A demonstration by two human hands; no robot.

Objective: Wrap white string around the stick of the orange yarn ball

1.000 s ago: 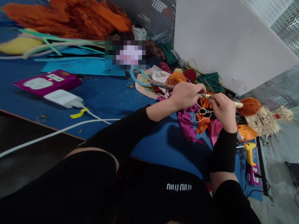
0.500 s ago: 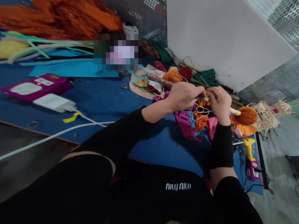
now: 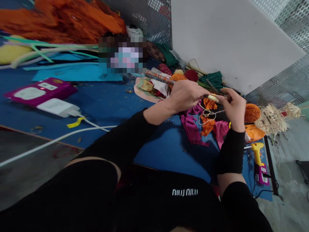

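Observation:
My left hand (image 3: 184, 95) is closed around a thin stick (image 3: 160, 78) whose far part is wrapped in orange and grey pattern. Between my two hands a short stretch of the stick shows pale yellow-and-white yarn wrapping (image 3: 213, 98). My right hand (image 3: 233, 106) pinches at the right end of this stretch, thumb and fingers bent about it; the exact contact is partly hidden. Loose white and yellow yarn (image 3: 208, 113) hangs in loops below the stick. Beneath lie magenta cloth strips (image 3: 191, 130) and crumpled orange scraps (image 3: 208, 125).
On the blue table (image 3: 164, 151) are a purple power strip (image 3: 42, 91) with a white charger (image 3: 56, 107), orange yarn balls (image 3: 252, 112), a yellow glue gun (image 3: 257, 153) and orange cloth (image 3: 62, 22). A white board (image 3: 224, 42) leans behind.
My right hand has shifted slightly right and its fingers have opened out somewhat. My left hand has moved a little left, and more of the pale wrapped stretch shows between them.

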